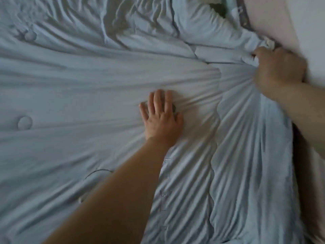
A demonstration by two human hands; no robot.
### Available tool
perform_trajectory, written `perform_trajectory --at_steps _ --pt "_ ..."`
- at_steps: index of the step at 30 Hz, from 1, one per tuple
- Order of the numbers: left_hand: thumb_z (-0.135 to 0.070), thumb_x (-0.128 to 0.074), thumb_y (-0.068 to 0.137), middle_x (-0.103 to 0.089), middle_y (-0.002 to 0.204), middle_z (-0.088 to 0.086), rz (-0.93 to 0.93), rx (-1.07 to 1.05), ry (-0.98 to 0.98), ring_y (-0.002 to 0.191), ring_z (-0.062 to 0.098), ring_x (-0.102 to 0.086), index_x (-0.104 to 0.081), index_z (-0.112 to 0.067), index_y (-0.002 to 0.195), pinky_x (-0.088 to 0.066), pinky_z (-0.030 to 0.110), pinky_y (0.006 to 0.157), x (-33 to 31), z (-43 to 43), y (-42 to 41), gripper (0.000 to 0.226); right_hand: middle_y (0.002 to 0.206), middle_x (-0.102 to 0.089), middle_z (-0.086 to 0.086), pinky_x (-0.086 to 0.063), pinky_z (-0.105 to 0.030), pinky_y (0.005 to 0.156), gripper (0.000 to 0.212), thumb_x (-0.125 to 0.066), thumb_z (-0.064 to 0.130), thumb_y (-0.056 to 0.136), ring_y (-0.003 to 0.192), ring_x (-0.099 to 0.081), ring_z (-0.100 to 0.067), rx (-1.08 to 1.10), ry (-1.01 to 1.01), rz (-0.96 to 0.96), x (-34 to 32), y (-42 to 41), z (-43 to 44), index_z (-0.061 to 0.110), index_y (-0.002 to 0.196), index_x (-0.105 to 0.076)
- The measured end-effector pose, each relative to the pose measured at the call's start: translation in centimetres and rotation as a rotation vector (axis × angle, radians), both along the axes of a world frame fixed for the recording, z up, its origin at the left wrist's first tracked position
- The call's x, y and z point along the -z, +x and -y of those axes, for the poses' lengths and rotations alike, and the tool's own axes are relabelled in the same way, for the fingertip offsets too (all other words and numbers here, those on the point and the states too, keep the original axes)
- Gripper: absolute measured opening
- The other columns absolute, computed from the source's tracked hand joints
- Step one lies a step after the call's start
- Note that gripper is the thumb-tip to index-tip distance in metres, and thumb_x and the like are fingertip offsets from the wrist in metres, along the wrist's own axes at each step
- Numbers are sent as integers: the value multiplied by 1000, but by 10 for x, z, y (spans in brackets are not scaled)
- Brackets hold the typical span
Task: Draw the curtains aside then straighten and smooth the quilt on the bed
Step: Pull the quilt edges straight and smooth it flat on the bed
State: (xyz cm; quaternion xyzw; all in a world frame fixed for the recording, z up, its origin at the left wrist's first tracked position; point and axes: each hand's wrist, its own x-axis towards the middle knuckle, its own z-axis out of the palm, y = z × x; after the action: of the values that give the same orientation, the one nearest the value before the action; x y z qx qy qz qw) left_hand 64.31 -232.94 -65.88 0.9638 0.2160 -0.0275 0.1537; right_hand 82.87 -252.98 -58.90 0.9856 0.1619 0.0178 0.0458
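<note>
A pale blue quilt (79,88) covers nearly the whole view, stitched with round circles and creased in long folds that fan out from the right. My left hand (161,118) lies flat on the quilt near the middle, fingers spread, palm down. My right hand (279,73) is closed in a fist on a bunched edge of the quilt at the upper right, and the folds radiate from that grip. No curtains are in view.
A rumpled heap of the same pale fabric (202,25) lies at the top centre. A light beige surface (290,23) rises at the upper right beside a dark patterned strip (245,16). A dark gap (302,147) runs down the right side.
</note>
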Motion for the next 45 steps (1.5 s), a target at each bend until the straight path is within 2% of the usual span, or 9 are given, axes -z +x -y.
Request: perform_trajectory --at_steps 7,12,16,21,24,29,37,41,45 --pt "-53 -35 93 8 160 7 -239 73 -72 147 24 10 0 -28 153 6 49 117 15 -4 -17 74 133 -31 -40 -37 -51 89 48 -31 5 96 114 -43 -49 157 -231 -132 48 -19 -9 -1 143 -24" --pt "-52 -32 94 11 160 7 -206 -13 -62 146 23 14 9 -24 152 11 45 118 9 -16 -47 76 149 -18 -36 -11 -60 113 49 -40 4 94 137 -20 -52 -77 37 52 48 -63 -52 -9 140 -31" --pt "-49 -25 97 17 159 7 -216 -79 -54 145 22 19 15 -17 150 13 43 118 3 -29 -83 74 157 10 -23 12 -42 116 70 -40 14 91 146 8 -36 -301 156 -258 45 -165 -115 3 151 -6" --pt "-49 -24 97 17 159 8 -292 -181 -29 146 23 19 15 -16 151 13 44 118 -3 -53 -157 74 161 -2 -9 -6 -62 114 72 -30 52 85 148 -1 -27 -592 67 -452 68 -261 -106 29 151 -15" --pt "-55 -23 95 19 158 6 -392 -149 -45 145 24 18 15 -22 151 11 48 117 -2 -52 -202 75 160 10 -5 -5 -59 114 76 -46 54 85 146 14 -27 -197 -71 -527 76 -249 -13 39 150 -9" --pt "-56 -15 96 26 157 5 -414 -65 -93 143 24 26 19 -29 149 16 51 115 -7 -22 -255 69 148 -25 -25 -18 -62 109 56 -36 20 83 137 -21 -39 79 -201 -168 39 -248 56 3 136 -39" --pt "-48 -27 97 31 155 7 -396 -15 -122 142 25 29 23 -25 148 11 49 117 -16 35 -307 75 151 -36 -15 -27 -67 104 85 -73 42 64 137 -36 -34 -630 -318 -355 48 -380 33 28 142 -42" --pt "-48 -26 98 31 155 6 -417 -55 -119 142 25 29 24 -25 148 10 50 117 -13 51 -324 74 139 -45 -26 -27 -58 107 61 -28 16 82 128 -43 -43 -411 -257 -164 30 -349 106 16 138 -49" --pt "-47 -25 99 29 155 6 -429 -162 -174 143 26 26 24 -25 148 10 51 117 -14 88 -341 73 120 -55 -22 -36 -49 97 41 -34 11 84 110 -51 -40 -411 -49 -12 14 -371 124 5 116 -59"
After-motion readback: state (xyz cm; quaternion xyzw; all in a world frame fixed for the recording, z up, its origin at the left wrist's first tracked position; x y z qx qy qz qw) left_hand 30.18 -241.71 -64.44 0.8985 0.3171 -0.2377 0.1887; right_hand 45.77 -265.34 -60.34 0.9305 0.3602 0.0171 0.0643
